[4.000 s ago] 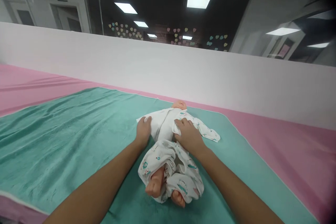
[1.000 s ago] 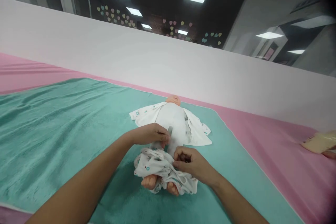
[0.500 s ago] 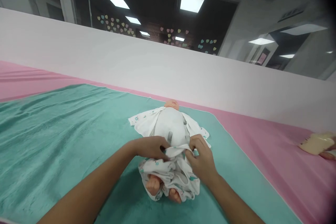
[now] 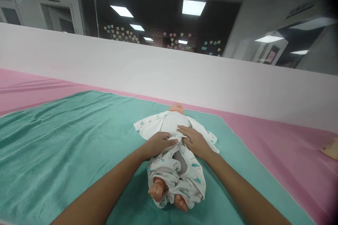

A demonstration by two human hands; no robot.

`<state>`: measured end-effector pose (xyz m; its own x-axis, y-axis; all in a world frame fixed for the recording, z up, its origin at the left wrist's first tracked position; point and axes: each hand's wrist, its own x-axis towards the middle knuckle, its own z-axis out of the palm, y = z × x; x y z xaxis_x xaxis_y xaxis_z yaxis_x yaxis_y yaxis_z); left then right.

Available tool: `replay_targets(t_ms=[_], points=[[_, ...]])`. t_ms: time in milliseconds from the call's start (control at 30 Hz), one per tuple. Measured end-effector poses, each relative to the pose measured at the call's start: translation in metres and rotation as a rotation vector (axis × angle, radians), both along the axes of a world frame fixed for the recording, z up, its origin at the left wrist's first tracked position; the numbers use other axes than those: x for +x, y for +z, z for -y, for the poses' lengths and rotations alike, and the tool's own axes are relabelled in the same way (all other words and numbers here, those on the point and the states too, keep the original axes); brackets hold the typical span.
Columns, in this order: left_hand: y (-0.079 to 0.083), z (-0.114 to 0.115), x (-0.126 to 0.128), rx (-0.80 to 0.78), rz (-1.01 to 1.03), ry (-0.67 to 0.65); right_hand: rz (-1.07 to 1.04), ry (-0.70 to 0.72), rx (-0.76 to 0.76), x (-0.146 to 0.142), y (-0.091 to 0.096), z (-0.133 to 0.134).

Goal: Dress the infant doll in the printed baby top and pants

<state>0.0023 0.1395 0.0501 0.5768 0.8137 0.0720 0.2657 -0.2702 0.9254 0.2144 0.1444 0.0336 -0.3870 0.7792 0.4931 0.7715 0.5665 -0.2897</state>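
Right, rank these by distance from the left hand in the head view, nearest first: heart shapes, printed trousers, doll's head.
1. Printed trousers: touching the left hand, at the waist.
2. Doll's head: beyond the hand, near the green cloth's far edge.
3. Heart shapes: farthest, above the white wall.

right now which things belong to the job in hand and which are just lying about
Job: printed trousers at the left hand and right hand; doll; open top; green cloth beneath
Lying about: pale object, cut off at the right edge
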Motion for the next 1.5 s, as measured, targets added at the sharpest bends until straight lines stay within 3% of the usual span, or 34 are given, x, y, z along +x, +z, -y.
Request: replay_targets(t_ms=[100, 200, 400, 533, 700, 767, 900, 967, 1100, 1267, 1400, 1500], points=[[0.001, -0.002, -0.002, -0.137, 0.013, 0.039, -0.003, -0.015, -0.065, 0.005, 0.014, -0.011], [0.01, -0.003, -0.008, -0.176, -0.009, 0.012, -0.087, -0.04, -0.096, 0.006, 0.018, -0.026], [0.032, -0.005, -0.026, -0.023, -0.134, -0.053, -0.535, 0.021, -0.081, -0.001, -0.019, -0.032], [0.035, -0.009, -0.037, 0.031, -0.206, -0.104, -0.482, 0.045, 0.068, 0.003, -0.031, -0.028], [0.026, -0.015, -0.043, -0.026, -0.289, -0.204, -0.323, 0.063, 0.049, 0.01, -0.027, -0.026], [0.019, -0.018, -0.04, 0.028, -0.276, -0.141, -0.32, 0.065, 0.041, 0.01, -0.027, -0.026], [0.001, -0.025, -0.029, 0.257, -0.229, 0.144, -0.352, 0.028, 0.01, 0.008, -0.032, -0.027], [-0.007, -0.028, -0.024, 0.383, -0.182, 0.225, -0.372, -0.011, -0.035, 0.008, -0.034, -0.028], [-0.017, -0.037, -0.019, 0.475, -0.084, 0.205, -0.373, -0.059, -0.137, 0.01, -0.032, -0.028], [-0.016, -0.066, -0.008, 0.495, -0.185, 0.258, -0.387, -0.08, -0.171, 0.012, -0.023, -0.027], [-0.013, -0.095, 0.014, 0.63, -0.32, 0.239, -0.368, -0.136, -0.144, 0.014, -0.023, -0.028], [-0.018, -0.102, 0.024, 0.621, -0.267, 0.301, -0.357, -0.202, -0.078, 0.014, -0.021, -0.035]])
